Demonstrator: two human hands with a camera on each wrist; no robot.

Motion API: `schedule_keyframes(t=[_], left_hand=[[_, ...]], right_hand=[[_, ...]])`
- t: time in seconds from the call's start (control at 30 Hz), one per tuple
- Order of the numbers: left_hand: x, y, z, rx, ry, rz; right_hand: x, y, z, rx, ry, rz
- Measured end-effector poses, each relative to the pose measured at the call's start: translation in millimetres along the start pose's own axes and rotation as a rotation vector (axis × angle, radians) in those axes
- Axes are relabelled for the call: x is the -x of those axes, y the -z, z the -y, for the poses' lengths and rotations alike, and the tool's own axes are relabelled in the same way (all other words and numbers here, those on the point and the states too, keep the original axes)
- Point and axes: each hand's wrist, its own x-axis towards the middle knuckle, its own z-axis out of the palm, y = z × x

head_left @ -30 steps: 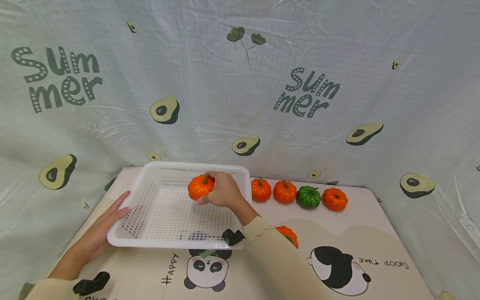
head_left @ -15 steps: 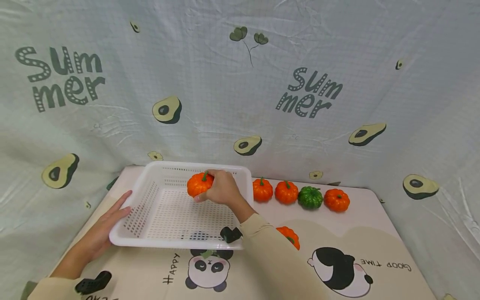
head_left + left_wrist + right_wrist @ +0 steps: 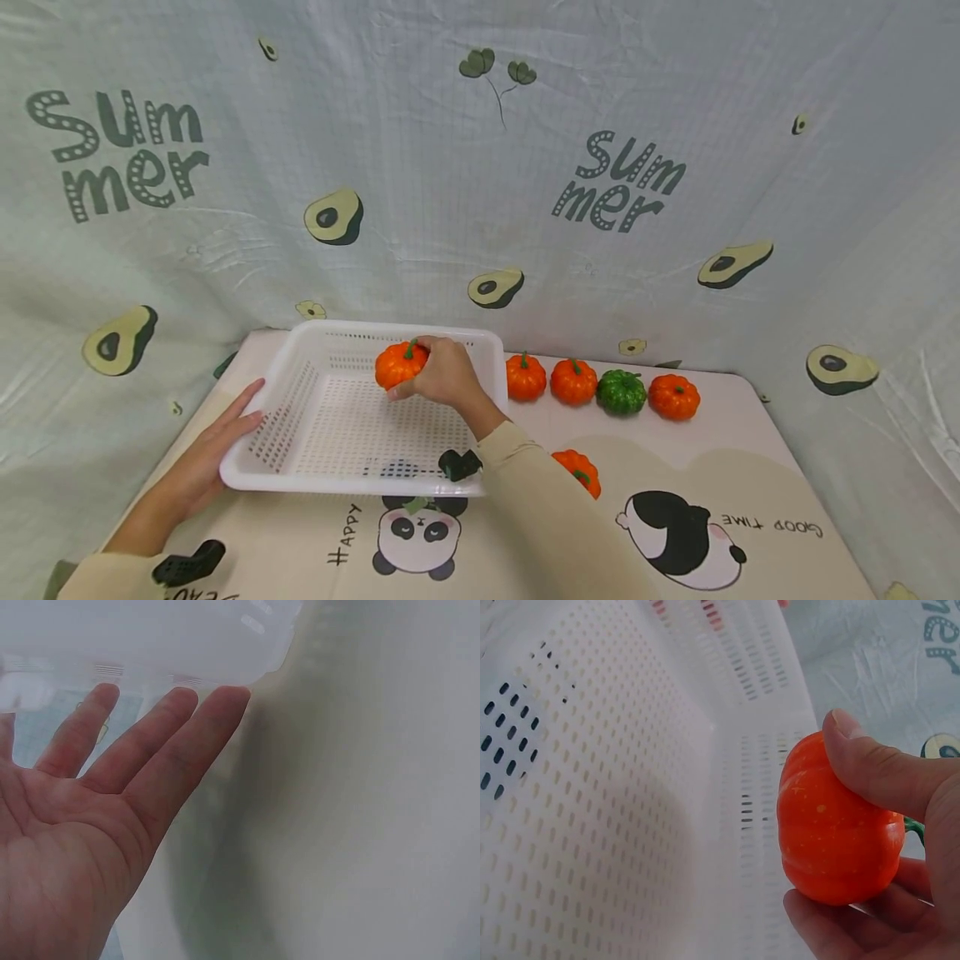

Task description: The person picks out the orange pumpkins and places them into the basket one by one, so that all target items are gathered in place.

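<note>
Head view: the right hand [image 3: 447, 371], near the middle of the frame, grips an orange pumpkin [image 3: 397, 367] between thumb and fingers, green stem uppermost. The pumpkin shows over the far part of a white perforated basket [image 3: 352, 485], left of centre; whether it is above or below rim level, cannot tell. Left hand [image 3: 206, 462] at lower left, fingers extended along the basket's left side. A row at right of centre, left to right: first orange pumpkin [image 3: 525, 379], second orange pumpkin [image 3: 573, 383], green pumpkin [image 3: 621, 393], third orange pumpkin [image 3: 673, 397]. Below the row, a part-hidden pumpkin [image 3: 576, 471], also orange, shows past the edge of the right sleeve [image 3: 555, 525]. Panda print [image 3: 417, 537] on the table cover [image 3: 735, 454], lower centre. Avocado-print curtain [image 3: 412, 208] behind.

Left wrist view: palm visible at lower left, fingers straight and spread, tips at the basket's edge across the upper left.

Right wrist view: held pumpkin right of centre, thumb over its upper side, fingers at its lower right, pinching it between them. Basket floor and walls fill the left and centre
</note>
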Motion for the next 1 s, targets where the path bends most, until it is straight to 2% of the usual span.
schedule_keyframes(t=[0.33,0.6,0.83,1.0], left_hand=[[-1.0,-0.5,-2.6,0.000,0.001,-0.011],[-1.8,-0.8,-2.4,-0.006,-0.032,-0.002],[1.1,-0.2,-3.3,0.006,0.006,-0.012],[1.8,-2.3,-0.3,0.014,0.006,-0.009]], right_hand=[[-7,-5,-6,-0.043,-0.022,0.002],[-13,-9,-8,-0.075,-0.038,0.003],[-15,-15,-8,-0.103,-0.078,0.031],[-15,-19,-10,-0.124,-0.110,0.047]])
